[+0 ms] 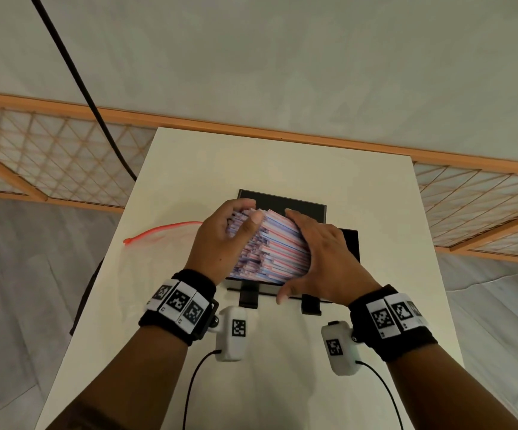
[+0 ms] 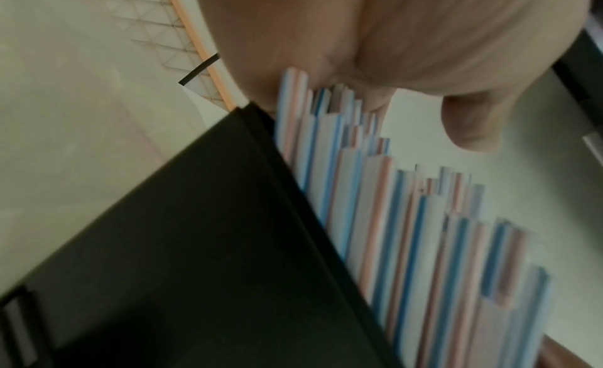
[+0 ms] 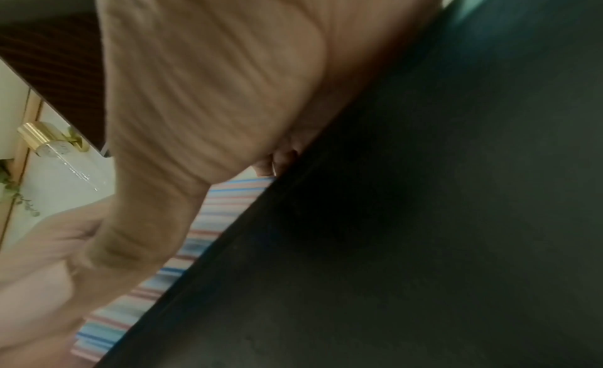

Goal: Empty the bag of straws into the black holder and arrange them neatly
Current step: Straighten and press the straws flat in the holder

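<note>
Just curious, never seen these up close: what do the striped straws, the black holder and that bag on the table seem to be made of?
Straws: thin tubes with red and blue stripes on white; paper or plastic, unclear.
Black holder: rigid, flat, matte panels, probably plastic or acrylic.
Bag: clear, soft plastic film, lying limp, with a red zip strip.

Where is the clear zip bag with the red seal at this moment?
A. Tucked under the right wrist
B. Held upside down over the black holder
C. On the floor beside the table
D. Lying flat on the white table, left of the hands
D: the head view shows the clear zip bag lying flat on the white table, left of the left hand, while both hands press on the striped straws.
</note>
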